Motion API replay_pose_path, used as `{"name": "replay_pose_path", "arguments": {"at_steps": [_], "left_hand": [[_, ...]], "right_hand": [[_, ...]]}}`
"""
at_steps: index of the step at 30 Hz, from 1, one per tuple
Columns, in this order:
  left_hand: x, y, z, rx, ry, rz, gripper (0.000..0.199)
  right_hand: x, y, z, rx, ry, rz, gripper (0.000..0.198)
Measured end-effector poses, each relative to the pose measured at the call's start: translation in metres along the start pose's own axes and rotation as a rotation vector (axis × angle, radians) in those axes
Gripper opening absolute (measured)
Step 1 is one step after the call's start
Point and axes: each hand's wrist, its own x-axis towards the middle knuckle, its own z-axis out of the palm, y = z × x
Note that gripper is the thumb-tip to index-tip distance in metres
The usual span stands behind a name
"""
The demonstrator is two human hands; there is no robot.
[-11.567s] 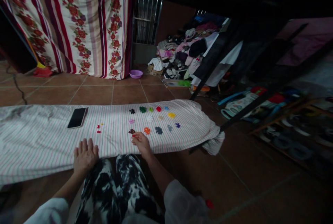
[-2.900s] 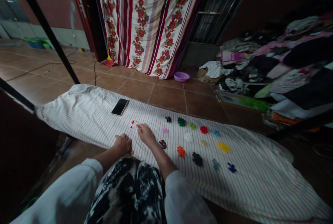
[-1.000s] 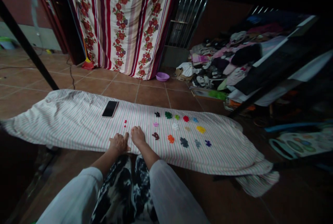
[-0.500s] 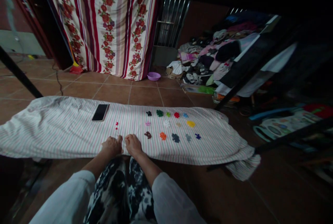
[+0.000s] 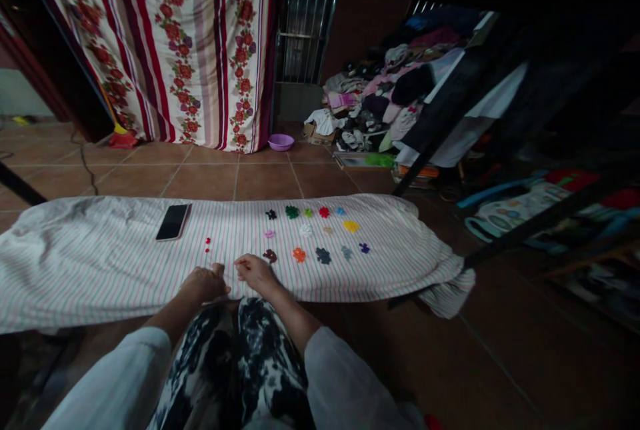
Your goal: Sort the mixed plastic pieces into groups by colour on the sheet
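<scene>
My left hand point(image 5: 204, 283) rests near the front edge of the striped cloth point(image 5: 125, 270), fingers curled. My right hand point(image 5: 254, 271) is just to its right, fingertips drawn together in a pinch. Whatever either hand holds is too small or hidden to make out. Beyond my left hand lie two small red pieces point(image 5: 207, 241). Closest to my right hand is a small brown pile point(image 5: 270, 256). Further right, small piles of coloured pieces stand in rows, among them an orange pile point(image 5: 299, 255), a dark grey pile point(image 5: 323, 255), a yellow pile point(image 5: 351, 226) and a dark green pile point(image 5: 292, 212).
A phone point(image 5: 173, 223) lies on the cloth at the left. Past the far edge, a purple basin point(image 5: 281, 143) sits on the tiled floor beside a floral curtain point(image 5: 200, 57). Heaped clothes point(image 5: 375, 97) fill the back right. A dark metal post point(image 5: 430, 143) slants up at the right.
The gap between my hands has widened slightly, with my right hand's fingers lifted a little. The camera view has turned to the right. The piles and the phone keep their places on the cloth.
</scene>
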Motion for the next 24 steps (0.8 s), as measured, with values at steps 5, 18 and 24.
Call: {"name": "replay_pose_path", "arguments": {"at_steps": [5,18,24], "left_hand": [[0.002,0.002,-0.001,-0.010,-0.003,-0.026,0.052],[0.012,0.000,0.008,-0.036,-0.028,-0.048,0.044],[0.011,-0.002,0.007,-0.055,-0.030,0.021,0.046]], "right_hand": [[0.006,-0.005,-0.043,0.251,0.110,-0.033,0.015],[0.004,0.001,-0.130,0.434,0.309,-0.038,0.046],[0.004,0.006,-0.139,0.374,0.296,-0.045,0.045]]}}
